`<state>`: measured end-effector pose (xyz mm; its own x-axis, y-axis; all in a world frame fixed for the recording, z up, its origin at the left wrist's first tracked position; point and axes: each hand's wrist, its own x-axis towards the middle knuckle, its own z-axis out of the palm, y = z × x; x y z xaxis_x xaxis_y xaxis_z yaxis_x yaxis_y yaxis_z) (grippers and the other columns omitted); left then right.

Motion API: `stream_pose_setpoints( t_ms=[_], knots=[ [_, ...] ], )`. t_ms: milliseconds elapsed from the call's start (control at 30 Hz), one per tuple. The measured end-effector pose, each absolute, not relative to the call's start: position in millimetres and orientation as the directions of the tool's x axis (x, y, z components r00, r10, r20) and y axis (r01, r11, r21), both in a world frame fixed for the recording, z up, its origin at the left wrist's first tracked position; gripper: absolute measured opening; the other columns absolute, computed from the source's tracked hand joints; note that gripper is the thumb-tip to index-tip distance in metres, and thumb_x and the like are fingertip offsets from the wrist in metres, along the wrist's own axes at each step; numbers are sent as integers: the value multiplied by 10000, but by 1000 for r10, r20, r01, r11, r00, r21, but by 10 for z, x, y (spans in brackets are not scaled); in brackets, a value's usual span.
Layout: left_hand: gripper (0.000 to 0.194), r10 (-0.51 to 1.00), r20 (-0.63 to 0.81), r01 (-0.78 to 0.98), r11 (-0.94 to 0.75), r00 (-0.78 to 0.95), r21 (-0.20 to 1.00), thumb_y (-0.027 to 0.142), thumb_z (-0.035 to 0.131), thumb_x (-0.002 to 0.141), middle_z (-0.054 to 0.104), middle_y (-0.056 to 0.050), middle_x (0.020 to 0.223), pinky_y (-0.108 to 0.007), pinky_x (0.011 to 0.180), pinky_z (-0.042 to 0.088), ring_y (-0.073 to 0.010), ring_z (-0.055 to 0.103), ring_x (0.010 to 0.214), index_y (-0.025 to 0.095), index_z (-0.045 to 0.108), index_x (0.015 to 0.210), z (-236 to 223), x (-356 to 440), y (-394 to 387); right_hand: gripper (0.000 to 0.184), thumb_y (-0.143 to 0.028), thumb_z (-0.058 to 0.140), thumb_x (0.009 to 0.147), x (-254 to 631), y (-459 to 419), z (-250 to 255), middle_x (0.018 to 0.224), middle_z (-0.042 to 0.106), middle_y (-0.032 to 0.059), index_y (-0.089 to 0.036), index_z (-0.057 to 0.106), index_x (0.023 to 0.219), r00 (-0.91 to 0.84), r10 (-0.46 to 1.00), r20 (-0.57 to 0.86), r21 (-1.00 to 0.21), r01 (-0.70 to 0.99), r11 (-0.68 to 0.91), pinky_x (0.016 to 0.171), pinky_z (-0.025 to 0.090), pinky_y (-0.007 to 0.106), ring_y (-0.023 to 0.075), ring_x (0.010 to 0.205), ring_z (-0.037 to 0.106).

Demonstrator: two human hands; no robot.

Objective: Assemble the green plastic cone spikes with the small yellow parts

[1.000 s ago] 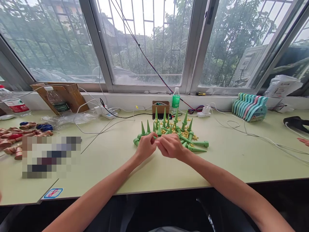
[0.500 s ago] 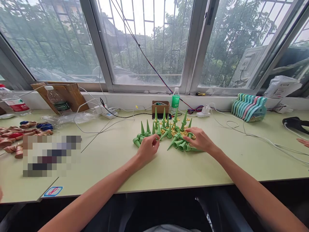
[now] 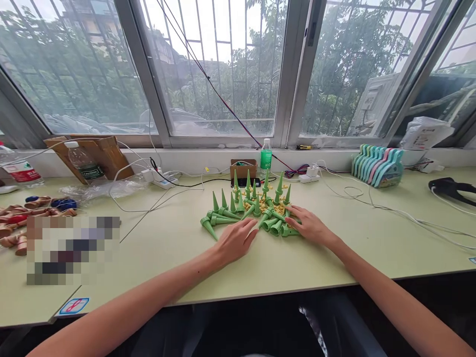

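Observation:
Several green plastic cone-shaped spikes (image 3: 214, 202) make up a cluster on the table, some upright on their wide ends and others lying on their sides. Small yellow plastic pieces (image 3: 251, 207) are heaped among them. My left hand (image 3: 236, 241) is at the front of the cluster, palm down, fingers stretched out toward the lying spikes, holding nothing visible. At the right side, my right hand (image 3: 312, 226) reaches over lying spikes with fingers spread. Its fingertips touch or nearly touch a green spike (image 3: 287, 231); the exact contact is partly hidden.
Behind the cluster are a small cardboard box (image 3: 243, 170), a dark phone (image 3: 245, 182) and a green bottle (image 3: 266, 156). White cables (image 3: 394, 214) cross the right side. Turquoise and pink hanger-like pieces (image 3: 377, 166) stand back right. Wooden pieces (image 3: 18, 223) lie far left.
My left hand has come down and nearer, its fingers going from curled to stretched. My right hand has shifted slightly down the right side of the cluster. The camera view has moved a little.

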<state>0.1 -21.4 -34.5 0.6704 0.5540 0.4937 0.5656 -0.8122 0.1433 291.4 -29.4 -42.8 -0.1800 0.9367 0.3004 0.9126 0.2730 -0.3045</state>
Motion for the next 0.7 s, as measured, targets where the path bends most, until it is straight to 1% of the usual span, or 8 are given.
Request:
stream_pose_setpoints(
  t_ms=[100,167,200,267,333,433,600,700],
  knots=[
    [302,561,461,575,-808,688,127,292,313,993,630,-95,1169,-287,677,477,-190,663,847,199,519,1192,-280,109,-116,575,-578,307,963,2832,-316,-419,1340,573,125,-223,553,1343,-175,932,317,-296,915,273,953,463,398,282,1193,567],
    [282,582,450,612,-785,678,93,305,326,987,633,-94,1128,-284,598,444,-189,653,765,190,526,1148,-235,187,-34,566,-565,300,969,2788,-327,-416,1317,584,130,-214,561,1328,-165,931,325,-288,920,264,939,465,393,282,1180,571],
    [266,625,456,661,-743,634,99,314,351,977,636,-99,1091,-284,557,420,-188,640,707,175,524,1125,-214,226,8,562,-558,296,973,2769,-331,-416,1308,586,132,-210,563,1323,-160,931,328,-287,922,260,935,463,390,282,1176,571],
    [237,721,499,757,-629,481,178,319,399,958,630,-109,1051,-282,535,394,-181,619,659,152,510,1085,-173,297,90,555,-546,284,980,2734,-336,-420,1289,593,135,-204,565,1315,-156,931,331,-287,923,257,927,459,384,279,1166,571],
    [260,758,516,784,-574,399,237,334,457,935,616,-114,1060,-279,558,399,-194,626,720,146,490,1112,-141,358,172,547,-538,278,984,2702,-339,-425,1269,599,134,-205,569,1306,-156,930,333,-285,924,257,919,455,383,276,1150,573],
    [280,808,459,810,-522,369,267,363,524,900,613,-109,1050,-287,602,413,-210,630,779,153,516,1086,-120,431,300,550,-540,263,985,2658,-348,-436,1266,590,134,-210,567,1304,-139,936,323,-279,931,235,926,444,393,278,1155,560],
    [310,853,340,836,-488,396,252,476,510,883,629,-97,962,-312,661,424,-248,620,865,175,554,945,-153,500,463,564,-554,248,983,2594,-362,-482,1258,580,133,-206,547,1312,-109,938,330,-301,929,214,948,434,392,269,1161,549],
    [297,855,341,838,-484,391,254,462,487,891,633,-100,976,-310,657,418,-248,613,880,179,557,945,-183,490,480,524,-527,308,979,2569,-318,-484,1271,570,149,-184,544,1299,-83,915,394,-314,924,220,965,425,400,273,1178,538]
  ],
)
